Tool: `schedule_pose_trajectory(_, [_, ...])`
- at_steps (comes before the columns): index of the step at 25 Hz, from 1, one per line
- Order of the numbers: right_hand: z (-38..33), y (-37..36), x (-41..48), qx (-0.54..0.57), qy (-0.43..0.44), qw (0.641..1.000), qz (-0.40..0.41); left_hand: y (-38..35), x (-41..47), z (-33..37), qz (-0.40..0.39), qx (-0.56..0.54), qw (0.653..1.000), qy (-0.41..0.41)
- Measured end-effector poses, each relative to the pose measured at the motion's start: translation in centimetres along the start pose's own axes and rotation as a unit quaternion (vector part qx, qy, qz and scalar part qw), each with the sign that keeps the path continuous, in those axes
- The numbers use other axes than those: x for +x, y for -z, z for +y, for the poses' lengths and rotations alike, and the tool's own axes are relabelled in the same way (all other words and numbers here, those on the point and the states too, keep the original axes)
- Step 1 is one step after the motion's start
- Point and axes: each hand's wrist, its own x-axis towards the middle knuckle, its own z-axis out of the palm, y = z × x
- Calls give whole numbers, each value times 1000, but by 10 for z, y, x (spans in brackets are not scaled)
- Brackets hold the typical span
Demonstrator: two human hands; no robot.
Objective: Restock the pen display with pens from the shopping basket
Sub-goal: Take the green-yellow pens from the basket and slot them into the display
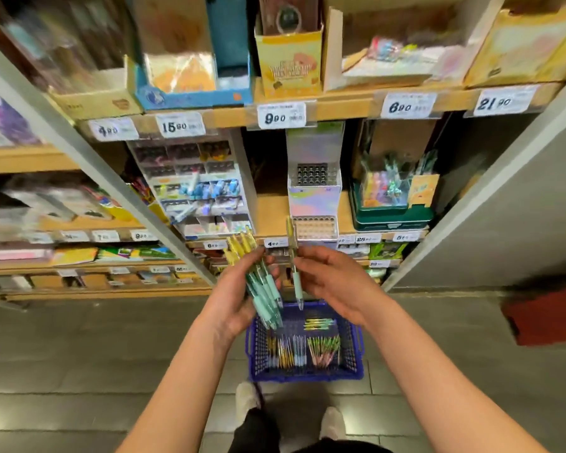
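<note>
My left hand (pixel 239 289) grips a bundle of pens (pixel 258 279) with mint-green grips and yellow tops, fanned out tips down. My right hand (pixel 334 282) pinches a single pen (pixel 295 266) of the same kind, held upright between the two hands. Straight ahead on the shelf stands the pen display (pixel 314 194), a pale iridescent stepped stand with two grids of holes, none of them filled. Below my hands, on the floor, sits the blue shopping basket (pixel 254 348) with several more pens in mixed colours lying in rows.
Wooden shelves (pixel 340 107) with white price tags hold boxed stationery. A white drawer rack (pixel 196 184) of small items stands left of the display and a green pen box (pixel 392 197) right of it. A grey upright (pixel 471 197) borders the bay. My feet (pixel 247 398) stand behind the basket.
</note>
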Motion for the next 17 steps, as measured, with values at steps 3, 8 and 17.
schedule_pose_trajectory(3, [-13, -11, 17, 1, 6, 1000, 21, 4, 15, 31, -42, 49, 998, 2])
schedule_pose_trajectory(8, [-21, -40, 43, 16, 27, 994, 102, 8, 47, 80, -87, 138, 986, 21])
schedule_pose_trajectory(17, [-21, -42, 88, 110, 27, 984, 135, 17, 79, 104, -78, 142, 986, 25])
